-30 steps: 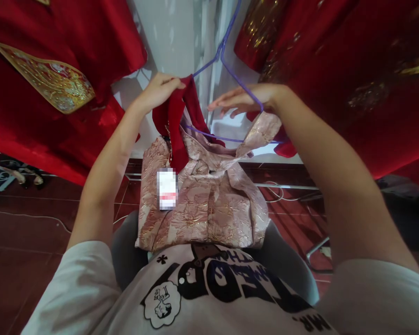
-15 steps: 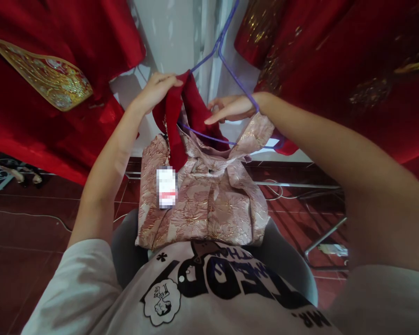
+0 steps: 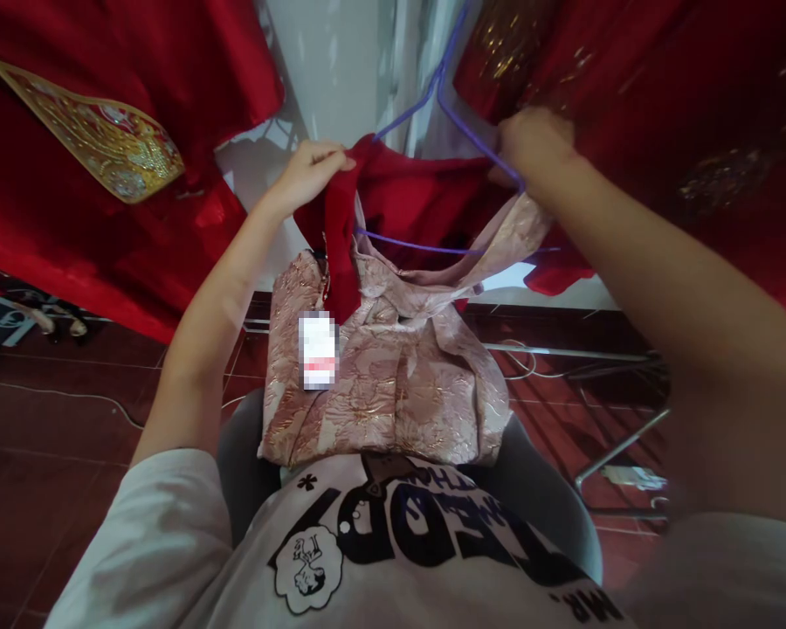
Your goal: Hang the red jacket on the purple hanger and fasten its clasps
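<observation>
A pink brocade garment (image 3: 367, 384) lies folded on my lap, its straps around a purple hanger (image 3: 475, 135). Red cloth (image 3: 419, 196) stretches across the hanger between my hands, and one strip of it hangs down beside a white tag (image 3: 318, 351). With fingers closed, my left hand (image 3: 314, 170) grips the red cloth at the hanger's left arm. My right hand (image 3: 534, 144), blurred, is closed on the cloth's other end by the right arm of the hanger; its fingertips are mostly hidden.
Red garments with gold decoration hang at the left (image 3: 72, 122) and right (image 3: 687, 157). A metal rack (image 3: 622, 450) stands at the lower right on the red tiled floor (image 3: 58, 454). Shoes (image 3: 58, 323) are at the far left.
My right hand has moved right and slightly up, and its open fingers have closed on the red cloth. The cloth is now spread wide across the hanger. My left hand keeps its grip.
</observation>
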`<state>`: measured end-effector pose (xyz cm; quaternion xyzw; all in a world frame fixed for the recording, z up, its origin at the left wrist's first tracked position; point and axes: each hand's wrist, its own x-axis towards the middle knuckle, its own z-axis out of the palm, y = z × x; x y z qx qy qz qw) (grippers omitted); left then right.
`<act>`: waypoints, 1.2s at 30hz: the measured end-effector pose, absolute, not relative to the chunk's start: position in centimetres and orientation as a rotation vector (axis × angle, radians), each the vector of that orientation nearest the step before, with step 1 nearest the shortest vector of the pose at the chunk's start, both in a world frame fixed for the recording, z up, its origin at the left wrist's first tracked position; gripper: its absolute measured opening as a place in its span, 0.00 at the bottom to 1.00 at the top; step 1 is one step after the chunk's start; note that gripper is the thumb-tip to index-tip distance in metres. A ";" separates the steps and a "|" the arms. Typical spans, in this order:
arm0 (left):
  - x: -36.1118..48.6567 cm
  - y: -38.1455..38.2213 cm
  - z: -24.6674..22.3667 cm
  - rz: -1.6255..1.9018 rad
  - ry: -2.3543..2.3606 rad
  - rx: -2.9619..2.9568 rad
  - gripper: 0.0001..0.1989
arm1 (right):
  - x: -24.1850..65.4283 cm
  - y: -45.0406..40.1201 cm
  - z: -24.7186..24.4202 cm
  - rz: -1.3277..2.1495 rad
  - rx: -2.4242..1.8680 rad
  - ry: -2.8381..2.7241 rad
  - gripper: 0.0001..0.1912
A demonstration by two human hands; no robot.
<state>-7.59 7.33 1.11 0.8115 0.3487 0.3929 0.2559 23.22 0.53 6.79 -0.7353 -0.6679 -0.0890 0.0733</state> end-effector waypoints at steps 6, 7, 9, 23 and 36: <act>-7.3 6.5 0.7 1.090 1.040 2.136 0.32 | 29.0 -2.4 7.6 -0.182 -2.315 -1.841 0.20; -7.2 6.5 0.6 1.095 1.047 2.136 0.32 | 29.9 -3.0 7.8 -0.214 -2.318 -1.807 0.20; -7.1 6.5 0.5 1.090 1.053 2.149 0.34 | 31.0 -4.2 8.0 -0.248 -2.354 -1.770 0.20; -7.3 5.4 -0.2 1.018 0.976 2.340 0.37 | 27.3 -7.5 7.6 0.023 -1.871 -2.076 0.06; -8.0 4.3 -1.2 1.091 1.168 2.378 0.36 | 23.4 -4.4 4.8 0.058 -1.880 -2.405 0.25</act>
